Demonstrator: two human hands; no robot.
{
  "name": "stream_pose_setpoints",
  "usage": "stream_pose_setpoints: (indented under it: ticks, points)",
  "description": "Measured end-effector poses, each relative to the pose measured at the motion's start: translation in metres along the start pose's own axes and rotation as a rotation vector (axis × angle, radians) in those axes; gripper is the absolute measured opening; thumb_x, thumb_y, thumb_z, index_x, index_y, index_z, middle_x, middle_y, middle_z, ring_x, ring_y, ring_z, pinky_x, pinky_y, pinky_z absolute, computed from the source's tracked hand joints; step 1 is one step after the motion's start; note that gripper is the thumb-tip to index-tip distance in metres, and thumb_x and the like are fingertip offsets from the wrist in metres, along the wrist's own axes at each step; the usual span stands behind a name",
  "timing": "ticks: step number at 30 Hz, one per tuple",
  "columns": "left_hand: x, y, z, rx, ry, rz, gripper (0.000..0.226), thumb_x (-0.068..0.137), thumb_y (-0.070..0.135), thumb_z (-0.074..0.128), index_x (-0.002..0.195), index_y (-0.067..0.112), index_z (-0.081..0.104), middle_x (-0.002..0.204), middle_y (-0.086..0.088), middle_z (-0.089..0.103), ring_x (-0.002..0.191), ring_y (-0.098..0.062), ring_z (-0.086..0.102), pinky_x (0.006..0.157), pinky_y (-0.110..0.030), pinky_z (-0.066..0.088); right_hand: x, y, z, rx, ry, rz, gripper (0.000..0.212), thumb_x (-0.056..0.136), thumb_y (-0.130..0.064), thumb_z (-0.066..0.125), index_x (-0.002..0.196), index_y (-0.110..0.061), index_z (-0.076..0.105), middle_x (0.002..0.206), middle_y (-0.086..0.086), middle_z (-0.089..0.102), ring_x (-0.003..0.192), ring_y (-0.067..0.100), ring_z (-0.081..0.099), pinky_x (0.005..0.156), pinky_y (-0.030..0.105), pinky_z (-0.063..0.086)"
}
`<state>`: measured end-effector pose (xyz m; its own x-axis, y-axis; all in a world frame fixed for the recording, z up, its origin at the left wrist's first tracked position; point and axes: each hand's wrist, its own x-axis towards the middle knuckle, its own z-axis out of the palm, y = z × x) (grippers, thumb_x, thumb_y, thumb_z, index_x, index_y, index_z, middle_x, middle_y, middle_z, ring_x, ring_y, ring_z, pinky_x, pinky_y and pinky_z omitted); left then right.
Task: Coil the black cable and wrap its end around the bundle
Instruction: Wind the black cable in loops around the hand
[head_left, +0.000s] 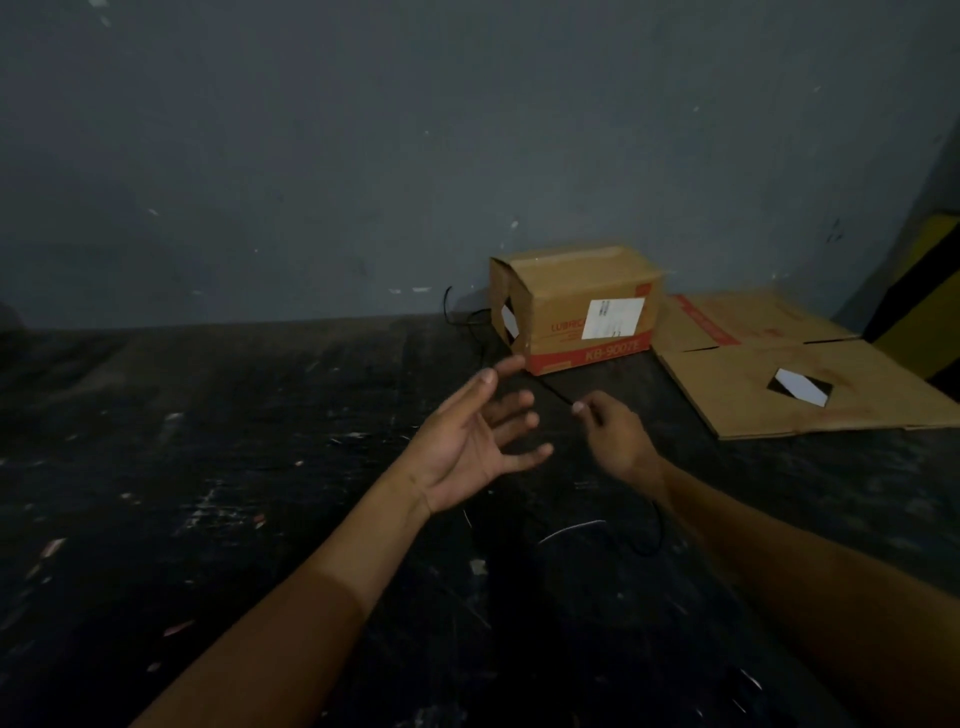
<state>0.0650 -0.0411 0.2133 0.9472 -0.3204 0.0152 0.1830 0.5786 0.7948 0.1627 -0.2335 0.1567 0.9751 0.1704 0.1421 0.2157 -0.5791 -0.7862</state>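
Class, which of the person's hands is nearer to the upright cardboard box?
Left. The left hand has its fingertips almost at the box's lower corner; the right hand, pinching the black cable, sits lower, farther from it.

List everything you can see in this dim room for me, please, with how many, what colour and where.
black cable: one, black, running from beside the box across the floor to the right hand, with a loop hanging below that hand
cardboard box: one, brown with a red band and a white label, standing against the wall
flattened cardboard: one sheet, brown with red print and a cut-out hole, lying on the floor right of the box
floor: dark, scuffed, with pale flecks
wall: grey, behind everything
yellow and black object: one, far right edge, unclear what it is
left hand: one, palm up, fingers spread, holding nothing
right hand: one, pinching the cable
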Motion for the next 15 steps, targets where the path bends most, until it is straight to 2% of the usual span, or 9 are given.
stream_pose_setpoints:
  ticks: [2, 4, 6, 9, 10, 13, 15]
  points:
    - [0.008, 0.012, 0.005, -0.035, -0.042, 0.057, 0.032, 0.098, 0.029, 0.048, 0.126, 0.028, 0.061, 0.107, -0.008, 0.072, 0.104, -0.028, 0.068, 0.09, -0.064, 0.048, -0.009, -0.001, 0.009, -0.019, -0.1, -0.044, 0.017, 0.1, -0.023, 0.045, 0.089, -0.018, 0.058, 0.077, -0.003, 0.06, 0.069, 0.01, 0.057, 0.064, 0.032, 0.044]
    - [0.018, 0.023, 0.007, -0.031, -0.034, 0.109, 0.035, 0.098, 0.029, 0.048, 0.133, 0.028, 0.057, 0.124, -0.011, 0.067, 0.119, -0.032, 0.061, 0.094, -0.07, 0.043, -0.019, -0.003, 0.021, -0.07, -0.154, -0.108, 0.019, 0.099, -0.024, 0.047, 0.082, -0.022, 0.056, 0.073, -0.006, 0.059, 0.066, 0.008, 0.056, 0.067, 0.032, 0.044]
    - [0.027, 0.032, 0.007, -0.013, -0.002, 0.148, 0.037, 0.1, 0.032, 0.046, 0.137, 0.031, 0.052, 0.134, -0.009, 0.062, 0.124, -0.033, 0.057, 0.095, -0.074, 0.039, -0.029, -0.007, 0.031, -0.098, -0.202, -0.137, 0.019, 0.099, -0.025, 0.048, 0.082, -0.021, 0.056, 0.076, 0.002, 0.064, 0.07, 0.016, 0.06, 0.069, 0.036, 0.047]
    - [0.037, 0.042, 0.0, -0.012, 0.043, 0.186, 0.04, 0.1, 0.037, 0.047, 0.14, 0.039, 0.046, 0.139, -0.006, 0.059, 0.126, -0.034, 0.055, 0.096, -0.077, 0.033, -0.041, -0.016, 0.042, -0.116, -0.264, -0.185, 0.019, 0.098, -0.029, 0.047, 0.082, -0.023, 0.054, 0.078, 0.008, 0.066, 0.07, 0.018, 0.06, 0.064, 0.03, 0.043]
    - [0.039, 0.045, -0.004, -0.004, 0.058, 0.197, 0.041, 0.099, 0.039, 0.047, 0.14, 0.041, 0.045, 0.14, -0.005, 0.058, 0.127, -0.035, 0.054, 0.096, -0.079, 0.031, -0.044, -0.021, 0.043, -0.121, -0.288, -0.2, 0.02, 0.099, -0.03, 0.046, 0.081, -0.024, 0.054, 0.076, 0.006, 0.065, 0.068, 0.015, 0.059, 0.061, 0.028, 0.042]
    - [0.045, 0.048, -0.015, 0.042, 0.12, 0.216, 0.04, 0.097, 0.044, 0.047, 0.137, 0.045, 0.047, 0.143, -0.002, 0.054, 0.134, -0.039, 0.044, 0.098, -0.082, 0.02, -0.051, -0.039, 0.042, -0.106, -0.381, -0.207, 0.022, 0.099, -0.029, 0.045, 0.085, -0.019, 0.057, 0.065, -0.011, 0.054, 0.056, -0.009, 0.053, 0.053, 0.01, 0.037]
    - [0.046, 0.049, -0.024, 0.089, 0.169, 0.212, 0.038, 0.096, 0.046, 0.047, 0.134, 0.049, 0.05, 0.148, -0.001, 0.048, 0.139, -0.043, 0.033, 0.1, -0.084, 0.01, -0.053, -0.049, 0.037, -0.096, -0.417, -0.217, 0.023, 0.1, -0.028, 0.046, 0.086, -0.015, 0.06, 0.063, -0.016, 0.049, 0.053, -0.021, 0.048, 0.053, 0.007, 0.037]
